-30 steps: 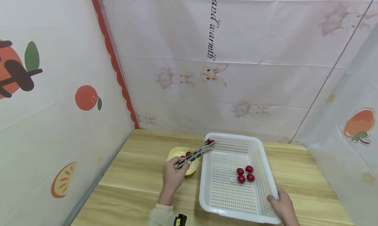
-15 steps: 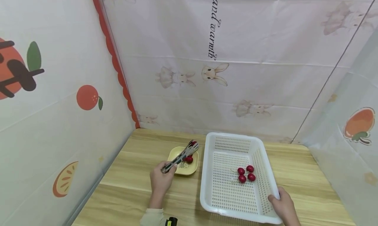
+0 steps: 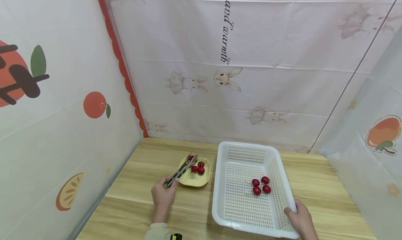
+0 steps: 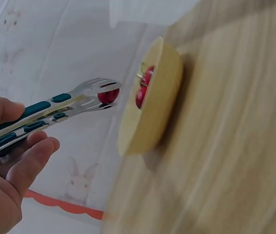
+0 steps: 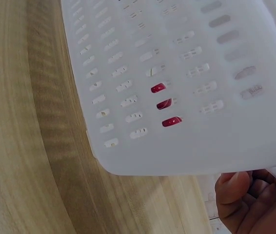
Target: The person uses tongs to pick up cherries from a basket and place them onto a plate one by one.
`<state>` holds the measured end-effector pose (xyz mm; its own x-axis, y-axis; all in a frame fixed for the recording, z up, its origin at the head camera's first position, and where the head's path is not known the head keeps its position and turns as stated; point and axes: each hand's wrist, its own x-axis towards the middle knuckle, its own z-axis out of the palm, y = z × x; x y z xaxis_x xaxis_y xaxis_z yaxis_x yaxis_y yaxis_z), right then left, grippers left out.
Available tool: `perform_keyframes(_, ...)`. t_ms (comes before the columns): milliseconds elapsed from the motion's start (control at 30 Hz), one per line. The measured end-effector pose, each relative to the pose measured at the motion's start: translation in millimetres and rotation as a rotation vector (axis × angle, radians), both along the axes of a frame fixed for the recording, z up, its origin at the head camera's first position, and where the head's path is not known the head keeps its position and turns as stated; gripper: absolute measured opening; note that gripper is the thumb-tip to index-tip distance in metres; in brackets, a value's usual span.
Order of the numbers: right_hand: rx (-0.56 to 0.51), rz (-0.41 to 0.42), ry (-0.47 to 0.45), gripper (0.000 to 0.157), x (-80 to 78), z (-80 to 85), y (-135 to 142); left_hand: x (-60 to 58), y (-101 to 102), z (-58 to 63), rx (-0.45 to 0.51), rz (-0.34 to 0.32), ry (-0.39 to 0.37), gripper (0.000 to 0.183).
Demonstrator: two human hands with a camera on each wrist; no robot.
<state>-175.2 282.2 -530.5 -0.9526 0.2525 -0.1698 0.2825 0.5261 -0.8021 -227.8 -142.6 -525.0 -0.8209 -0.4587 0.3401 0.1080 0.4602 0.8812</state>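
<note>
My left hand [image 3: 164,194] holds metal tongs [image 4: 45,113] with green grip pads. Between their fork-like tips is one red cherry [image 4: 108,94], raised over the left side of a small yellow bowl [image 4: 163,97]. Several cherries [image 3: 200,169] with stems lie inside that bowl in the head view. With thumb and curled fingers, my right hand [image 3: 300,217] grips the right rim of a white perforated basket [image 3: 220,184]. A cluster of several cherries [image 3: 261,185] rests on the basket floor, and some show red through its wall slots in the right wrist view.
Bowl and basket stand side by side on a wood-grain table [image 3: 132,194], the bowl to the left. A printed white sheet [image 3: 194,111] hangs behind the table, with others on both sides.
My left hand has carried the tongs and the pinched cherry leftward from the basket's left rim to over the bowl. My right hand and the basket have stayed put.
</note>
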Motion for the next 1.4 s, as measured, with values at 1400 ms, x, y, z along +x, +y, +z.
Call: perform_keyframes(1400, 0.015, -0.027, 0.015, 0.041, -0.1, -0.8, -2, -10.8, 10, 3.1, 0.22, -0.145, -0.002, 0.04)
